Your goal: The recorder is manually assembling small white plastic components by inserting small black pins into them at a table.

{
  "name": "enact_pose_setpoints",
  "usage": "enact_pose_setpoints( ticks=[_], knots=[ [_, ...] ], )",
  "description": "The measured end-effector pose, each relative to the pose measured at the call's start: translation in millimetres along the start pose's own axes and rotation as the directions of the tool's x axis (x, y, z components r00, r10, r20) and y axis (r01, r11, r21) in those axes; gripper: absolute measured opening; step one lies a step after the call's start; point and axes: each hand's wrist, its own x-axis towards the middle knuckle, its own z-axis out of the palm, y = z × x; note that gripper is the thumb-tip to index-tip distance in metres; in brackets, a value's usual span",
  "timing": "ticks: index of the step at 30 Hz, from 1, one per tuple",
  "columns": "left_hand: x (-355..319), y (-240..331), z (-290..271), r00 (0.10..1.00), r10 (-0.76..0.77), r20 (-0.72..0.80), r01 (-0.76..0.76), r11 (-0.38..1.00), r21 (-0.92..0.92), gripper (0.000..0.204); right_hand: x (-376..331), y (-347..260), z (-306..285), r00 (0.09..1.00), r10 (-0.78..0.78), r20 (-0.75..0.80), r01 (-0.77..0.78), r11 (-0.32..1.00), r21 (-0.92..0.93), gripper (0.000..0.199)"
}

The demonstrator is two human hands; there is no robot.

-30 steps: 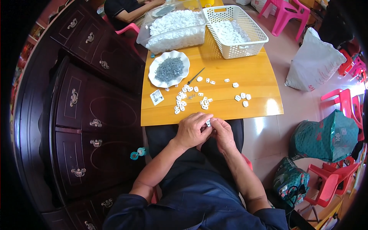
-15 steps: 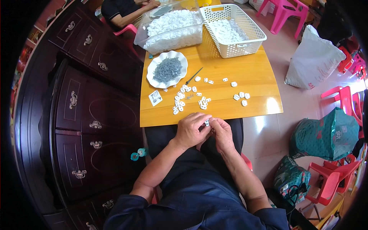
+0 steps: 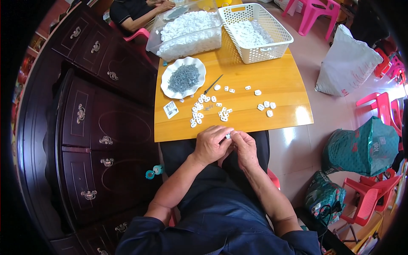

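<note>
Just in front of the table's near edge, my left hand (image 3: 209, 145) pinches a small white plastic piece (image 3: 228, 136) between thumb and forefinger. My right hand (image 3: 245, 148) is closed too, its thumb and forefinger pressed against the right side of that piece. Fingers cover most of it; whether a screw is in it I cannot tell. Similar white pieces with dark holes (image 3: 224, 114) lie in loose groups on the table, beside a few loose screws (image 3: 208, 108). Farther back are a thin dark screwdriver (image 3: 212, 84) and a scalloped white plate (image 3: 164, 81) heaped with grey screws (image 3: 183, 78).
A clear bin (image 3: 187, 50) and a cream perforated basket (image 3: 272, 53), both with white parts, stand on the far wooden table (image 3: 276, 85). A printed card (image 3: 171, 109) lies left. Another person (image 3: 131, 15) sits beyond. Dark drawers (image 3: 119, 123) flank the left; sacks (image 3: 357, 146) and pink stools stand right.
Both hands stay almost in place. The white piece has turned slightly between my fingers, and less of it shows. The view has shifted a little.
</note>
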Motion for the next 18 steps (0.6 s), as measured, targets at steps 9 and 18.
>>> enact_pose_setpoints(
  ticks=[9,18],
  knots=[
    [-1,-3,4,1.0,0.007,-0.016,-0.008,0.999,-0.052,0.024,0,1,1,0.999,-0.022,-0.036,0.021,1.0,-0.016,0.021],
    [1,3,1,0.991,-0.133,0.008,0.133,0.98,-0.151,0.03,-5,-14,11,0.996,-0.061,-0.058,0.057,0.996,-0.072,0.021]
  ],
)
